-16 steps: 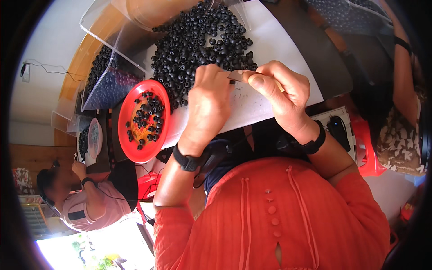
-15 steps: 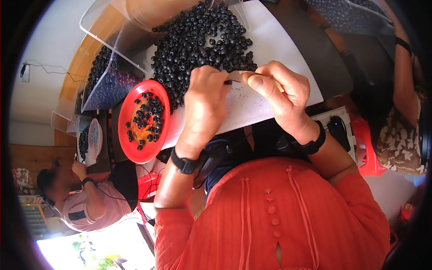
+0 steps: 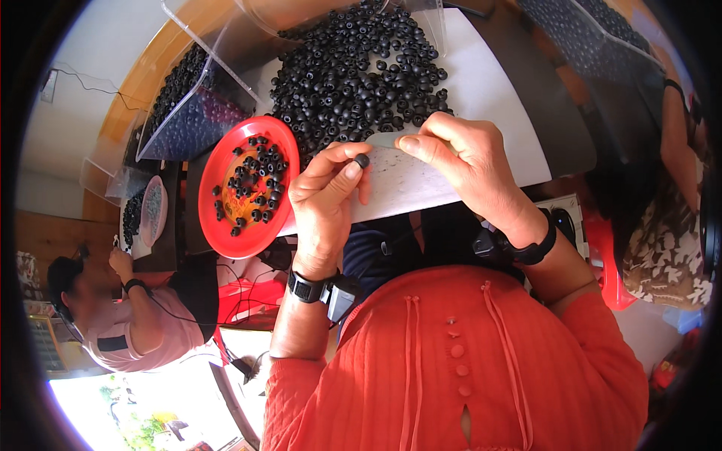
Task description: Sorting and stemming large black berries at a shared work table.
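Observation:
Between the thumb and fingers of my left hand (image 3: pixel 323 203) is a small round black part (image 3: pixel 362 160) with a hole or hollow. My right hand (image 3: pixel 470 161) pinches a thin knife blade (image 3: pixel 384 140), whose tip lies close to the fingers of my left hand; its handle is hidden in my grip. Both hands are above the near edge of a white board (image 3: pixel 489 98). Beyond them a large pile of black parts (image 3: pixel 353 75) is spread on the board. Left of my hands, a red plate (image 3: pixel 212 225) holds more of these parts.
A clear plastic bin (image 3: pixel 199 98) with black parts stands at the far left, another clear bin (image 3: pixel 594 45) at the far right. A co-worker (image 3: pixel 147 323) sits on the left beside a pale plate (image 3: pixel 154 214). Another person's arm (image 3: pixel 681 143) shows at the right.
My left hand has turned and lowered, so the black part shows at its fingertips. The blade has shifted slightly left and down. The view has moved a little.

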Demonstrator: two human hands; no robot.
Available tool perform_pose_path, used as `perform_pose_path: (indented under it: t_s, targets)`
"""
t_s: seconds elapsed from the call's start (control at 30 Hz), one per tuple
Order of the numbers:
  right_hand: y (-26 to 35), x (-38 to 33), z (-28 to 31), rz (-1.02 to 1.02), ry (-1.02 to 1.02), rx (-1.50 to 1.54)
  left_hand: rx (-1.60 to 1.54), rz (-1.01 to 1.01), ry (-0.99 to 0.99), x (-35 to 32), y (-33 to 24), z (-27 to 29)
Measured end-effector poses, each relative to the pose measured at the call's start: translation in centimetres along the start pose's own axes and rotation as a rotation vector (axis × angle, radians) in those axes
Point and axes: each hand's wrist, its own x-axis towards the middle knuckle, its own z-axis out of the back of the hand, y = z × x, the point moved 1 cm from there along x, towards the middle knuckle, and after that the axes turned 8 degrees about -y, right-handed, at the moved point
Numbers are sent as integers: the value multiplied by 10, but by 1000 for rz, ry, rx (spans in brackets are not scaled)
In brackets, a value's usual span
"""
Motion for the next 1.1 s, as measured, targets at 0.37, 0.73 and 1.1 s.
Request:
perform_pose_path:
  t_s: [0.37, 0.73, 1.1]
  targets:
    - [-7, -2, -11, 86, 89, -103, -99, 86, 2, 3, 0, 6]
    - [-6, -2, -12, 112, 73, -142, -97, 59, -57, 0, -2, 3]
    - [-7, -3, -13, 143, 54, -126, -153, 78, -62, -3, -2, 0]
